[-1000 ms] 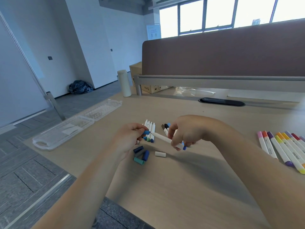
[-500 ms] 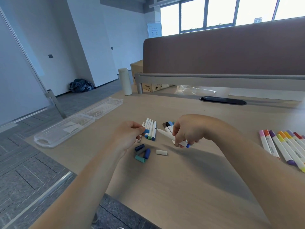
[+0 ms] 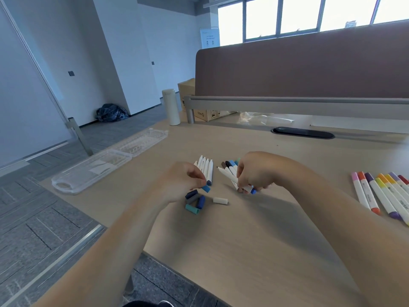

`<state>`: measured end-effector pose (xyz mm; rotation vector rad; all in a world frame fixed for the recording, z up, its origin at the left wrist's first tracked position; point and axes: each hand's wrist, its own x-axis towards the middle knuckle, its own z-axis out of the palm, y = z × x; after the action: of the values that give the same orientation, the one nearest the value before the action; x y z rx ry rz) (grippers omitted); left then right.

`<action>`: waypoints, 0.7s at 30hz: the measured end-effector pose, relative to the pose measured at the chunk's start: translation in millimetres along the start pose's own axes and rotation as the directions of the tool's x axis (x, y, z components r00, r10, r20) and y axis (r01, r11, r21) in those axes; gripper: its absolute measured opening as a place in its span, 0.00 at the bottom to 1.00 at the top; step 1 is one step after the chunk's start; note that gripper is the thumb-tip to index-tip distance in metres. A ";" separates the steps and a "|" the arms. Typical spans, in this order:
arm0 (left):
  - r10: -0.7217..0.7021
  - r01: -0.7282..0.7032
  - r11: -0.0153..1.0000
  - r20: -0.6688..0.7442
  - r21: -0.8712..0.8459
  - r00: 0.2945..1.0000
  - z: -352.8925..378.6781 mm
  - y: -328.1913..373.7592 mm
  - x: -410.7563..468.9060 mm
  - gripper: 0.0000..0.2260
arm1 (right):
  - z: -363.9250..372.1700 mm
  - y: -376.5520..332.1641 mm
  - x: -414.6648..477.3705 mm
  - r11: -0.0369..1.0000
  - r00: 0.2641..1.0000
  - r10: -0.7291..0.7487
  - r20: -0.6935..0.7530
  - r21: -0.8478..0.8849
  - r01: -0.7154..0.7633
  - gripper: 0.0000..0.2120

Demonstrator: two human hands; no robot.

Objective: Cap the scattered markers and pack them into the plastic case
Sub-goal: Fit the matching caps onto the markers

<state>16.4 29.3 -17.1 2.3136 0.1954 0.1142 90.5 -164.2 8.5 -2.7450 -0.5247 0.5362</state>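
Observation:
My left hand [image 3: 183, 182] pinches a light blue cap [image 3: 206, 188] just above the desk, beside a row of uncapped white markers [image 3: 205, 168]. My right hand [image 3: 254, 171] grips a white marker [image 3: 228, 177] with a blue rear end; its bare tip points up-left and it lies low against a small cluster of dark- and blue-capped markers [image 3: 230, 163]. Several loose caps lie below my left hand: dark blue [image 3: 191, 193], blue [image 3: 201, 201], teal [image 3: 192, 208] and white [image 3: 220, 200]. The clear plastic case [image 3: 93, 169] lies open at the left desk edge.
A row of capped coloured markers [image 3: 380, 193] lies at the right. At the back stand a cream bottle [image 3: 170, 107], a black cable grommet [image 3: 303, 132] and a brown desk divider [image 3: 309, 69]. The desk's front-left edge runs close to my forearms.
My hands have drawn apart. The left one dropped toward the loose caps with the blue cap; the right one lowered the white marker toward the capped cluster.

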 end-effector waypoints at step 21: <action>0.041 -0.113 0.811 0.136 0.575 0.990 -2.1 -4.6 -9.5 0.15 | -2.2 -5.7 -10.1 0.999 0.999 -0.048 0.005 -0.007 0.048 0.10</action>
<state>6.2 32.2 -19.2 2.9370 0.0789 -0.0544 81.0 -163.7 15.4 -2.7305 -0.5933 0.5302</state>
